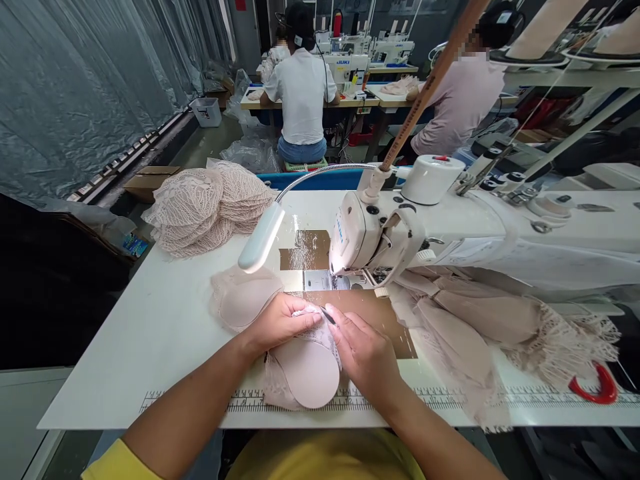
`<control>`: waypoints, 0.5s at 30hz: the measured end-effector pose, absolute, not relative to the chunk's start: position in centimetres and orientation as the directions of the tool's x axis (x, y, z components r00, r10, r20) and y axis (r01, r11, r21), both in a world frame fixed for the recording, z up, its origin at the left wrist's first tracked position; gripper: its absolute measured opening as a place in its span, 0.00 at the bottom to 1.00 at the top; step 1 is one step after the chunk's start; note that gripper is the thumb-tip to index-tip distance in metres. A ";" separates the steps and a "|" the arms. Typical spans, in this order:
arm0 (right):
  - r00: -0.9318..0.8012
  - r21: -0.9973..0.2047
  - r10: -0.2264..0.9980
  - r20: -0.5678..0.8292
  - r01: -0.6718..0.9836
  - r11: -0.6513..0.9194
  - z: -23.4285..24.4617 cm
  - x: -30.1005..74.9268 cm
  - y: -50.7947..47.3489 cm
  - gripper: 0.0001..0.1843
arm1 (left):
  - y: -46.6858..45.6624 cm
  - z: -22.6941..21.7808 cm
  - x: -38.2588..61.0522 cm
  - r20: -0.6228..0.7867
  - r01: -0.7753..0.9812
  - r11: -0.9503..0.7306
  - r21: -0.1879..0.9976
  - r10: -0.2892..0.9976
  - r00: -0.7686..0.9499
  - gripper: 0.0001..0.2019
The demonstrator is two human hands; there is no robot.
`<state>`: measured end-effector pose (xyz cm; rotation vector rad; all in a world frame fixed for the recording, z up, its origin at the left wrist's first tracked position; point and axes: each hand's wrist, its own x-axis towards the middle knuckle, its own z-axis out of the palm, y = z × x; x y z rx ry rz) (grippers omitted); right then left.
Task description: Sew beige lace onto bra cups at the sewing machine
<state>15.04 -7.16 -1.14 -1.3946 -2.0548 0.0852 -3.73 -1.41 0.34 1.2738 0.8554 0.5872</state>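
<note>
My left hand [287, 319] pinches the lace edge of a beige bra cup [313, 377] in front of the sewing machine. The smooth padded side of that cup faces up, over the printed ruler at the table's front edge. Close beside it, my right hand [365, 353] is closed on a small dark pointed tool [327, 315], its tip at the lace; most of it is hidden in the fingers. Another padded lace cup [245, 300] lies just behind my left hand. The white sewing machine [375, 233] stands beyond both hands, its needle area under the head.
A stack of lace pieces [195, 207] sits at the table's back left. A lamp [263, 237] on a bent neck overhangs the table. Lace cups [465, 327] pile up right of the needle, near a red-handled tool [595, 385]. Two people sit at machines farther back.
</note>
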 end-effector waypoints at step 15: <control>-0.150 -0.924 0.986 -0.067 0.381 -0.005 0.2 16.5 -5.9 0.15 | -1.1 1.1 -3.7 -0.200 0.063 0.197 0.978 0.819 0.538 0.17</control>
